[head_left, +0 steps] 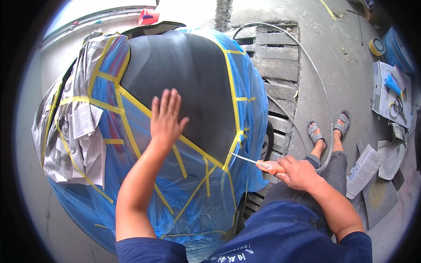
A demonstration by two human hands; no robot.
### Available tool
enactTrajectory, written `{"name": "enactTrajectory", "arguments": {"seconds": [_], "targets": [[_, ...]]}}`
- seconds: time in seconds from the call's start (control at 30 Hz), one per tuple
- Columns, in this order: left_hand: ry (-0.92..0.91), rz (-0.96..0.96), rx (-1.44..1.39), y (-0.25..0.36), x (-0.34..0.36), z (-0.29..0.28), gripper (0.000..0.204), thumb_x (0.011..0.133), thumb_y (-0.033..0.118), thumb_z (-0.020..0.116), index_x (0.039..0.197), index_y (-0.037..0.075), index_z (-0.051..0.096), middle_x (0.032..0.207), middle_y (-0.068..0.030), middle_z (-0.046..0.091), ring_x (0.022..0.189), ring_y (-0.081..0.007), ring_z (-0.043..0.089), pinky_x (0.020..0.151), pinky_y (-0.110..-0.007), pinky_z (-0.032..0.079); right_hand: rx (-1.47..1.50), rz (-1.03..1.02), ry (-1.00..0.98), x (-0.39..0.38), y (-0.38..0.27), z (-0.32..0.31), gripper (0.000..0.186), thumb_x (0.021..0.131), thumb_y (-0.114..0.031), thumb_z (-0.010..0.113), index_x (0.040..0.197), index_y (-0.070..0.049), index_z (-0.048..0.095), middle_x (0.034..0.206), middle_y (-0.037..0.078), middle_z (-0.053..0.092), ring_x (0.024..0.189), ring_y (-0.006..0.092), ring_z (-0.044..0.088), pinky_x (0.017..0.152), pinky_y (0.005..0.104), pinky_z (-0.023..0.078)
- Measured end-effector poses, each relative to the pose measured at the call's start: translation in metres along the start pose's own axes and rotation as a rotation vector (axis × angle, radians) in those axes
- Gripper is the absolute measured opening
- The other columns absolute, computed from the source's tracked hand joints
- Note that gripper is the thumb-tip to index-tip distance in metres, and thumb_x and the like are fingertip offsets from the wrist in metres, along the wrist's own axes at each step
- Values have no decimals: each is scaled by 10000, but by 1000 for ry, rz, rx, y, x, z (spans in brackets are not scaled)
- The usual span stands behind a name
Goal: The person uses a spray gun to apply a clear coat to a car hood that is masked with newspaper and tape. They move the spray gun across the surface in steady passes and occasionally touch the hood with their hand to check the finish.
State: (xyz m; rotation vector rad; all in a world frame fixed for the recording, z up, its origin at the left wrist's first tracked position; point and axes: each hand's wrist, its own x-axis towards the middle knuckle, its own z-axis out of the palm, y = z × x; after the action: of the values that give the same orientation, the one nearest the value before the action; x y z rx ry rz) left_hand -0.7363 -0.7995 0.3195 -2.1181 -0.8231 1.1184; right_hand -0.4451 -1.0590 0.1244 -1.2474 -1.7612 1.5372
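In front of me is a dark grey car panel, with a lighter, hazy patch toward its far left. Yellow masking tape outlines it, and blue plastic film covers the area around. My left hand lies palm down at the panel's left taped edge, fingers stretched out; whether it presses on the surface I cannot tell. My right hand is wrapped round the orange handle of a screwdriver. The thin metal shaft points left, its tip close to the taped near right corner of the panel.
Newspaper is taped over the left side. A red cup stands at the far left. Slatted drain covers and a looped grey hose lie right of the car. A white box carries scissors and a blue tube.
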Motion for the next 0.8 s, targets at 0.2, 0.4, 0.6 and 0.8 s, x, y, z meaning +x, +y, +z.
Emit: {"name": "enactTrajectory", "arguments": {"seconds": [0.2,0.4,0.6,0.8], "targets": [[-173,56,30,95,-26,45,839,926,605,463,1522,32,324,1625,-135,213,1520,-305,123,1228,-503,51,10,1,7,-8,-5,-9,415,890,-427,649,1171,-130,572,1043,123,604,809,362,676,676,477,551],[-415,385,-130,172,-102,72,829,945,639,384,1539,67,304,1640,-92,194,1525,-259,117,1238,-453,43,3,47,-18,-20,-6,-15,459,882,-397,662,1210,-85,588,1035,143,622,842,367,669,707,466,540],[-25,-96,-214,-3,-30,0,824,883,493,596,1530,65,318,1628,-118,217,1519,-281,152,1223,-484,144,-12,-49,143,-1,-21,-30,453,870,-427,680,1179,-106,597,1020,104,628,783,357,673,663,463,552],[-31,-313,78,-81,62,-42,809,960,569,445,1539,29,275,1617,-168,221,1519,-303,136,1230,-447,92,34,-94,217,10,-25,-43,462,863,-426,689,1189,-110,604,1019,90,633,774,342,678,638,451,561]]}}
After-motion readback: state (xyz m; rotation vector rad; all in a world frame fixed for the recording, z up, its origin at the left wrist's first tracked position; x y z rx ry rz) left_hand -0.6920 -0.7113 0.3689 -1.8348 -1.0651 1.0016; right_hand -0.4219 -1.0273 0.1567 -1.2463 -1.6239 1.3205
